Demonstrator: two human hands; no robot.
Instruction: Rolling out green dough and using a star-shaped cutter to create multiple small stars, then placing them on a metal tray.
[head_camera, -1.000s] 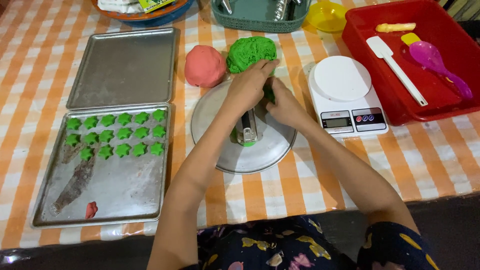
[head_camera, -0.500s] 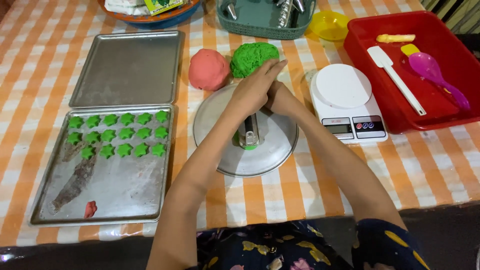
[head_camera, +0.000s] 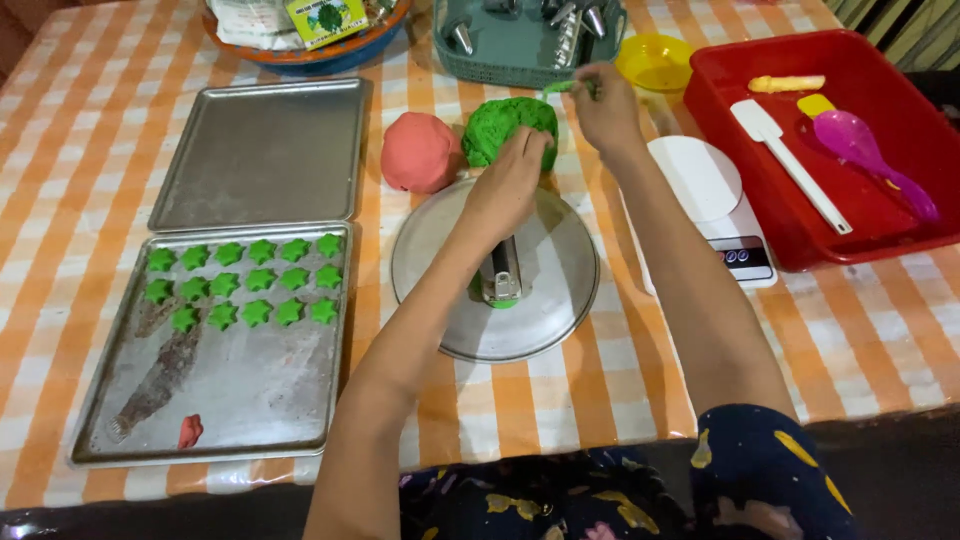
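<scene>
While the nearest edge of the view is filled by a dark patterned garment, two bare forearms are seen reaching out over an orange-and-white checked tablecloth (head_camera: 880, 340). To the near left a metal tray (head_camera: 215, 390) is laid, with small green star-shaped dough pieces (head_camera: 245, 283) set in rows on its far half, a dark smear and a red scrap (head_camera: 189, 431) nearer. At centre a round metal plate (head_camera: 560, 290) is seen, and on it a metal cutter (head_camera: 502, 272) standing upright over a bit of green dough. The left hand (head_camera: 510, 185) is closed over the top of the cutter, fingers curled around it; the exact grip is hidden by the hand itself. Just beyond the plate a lump of green dough (head_camera: 500, 125) is placed, with a ball of red dough (head_camera: 420, 152) touching it on the left. The right hand (head_camera: 605, 105) is raised past the green lump, thumb and fingers pinched on a small strip of green dough (head_camera: 562, 88). A white kitchen scale (head_camera: 715, 205) lies under the right forearm. A second, bare tray (head_camera: 265, 150) sits beyond the first. Farther right a red tub (head_camera: 900, 215) holds a white spatula (head_camera: 790, 165) and a purple spoon (head_camera: 870, 150). At the far edge a yellow bowl (head_camera: 655, 62), a green basket (head_camera: 530, 50) of metal nozzles and an orange-rimmed bowl (head_camera: 310, 55) are noted.
</scene>
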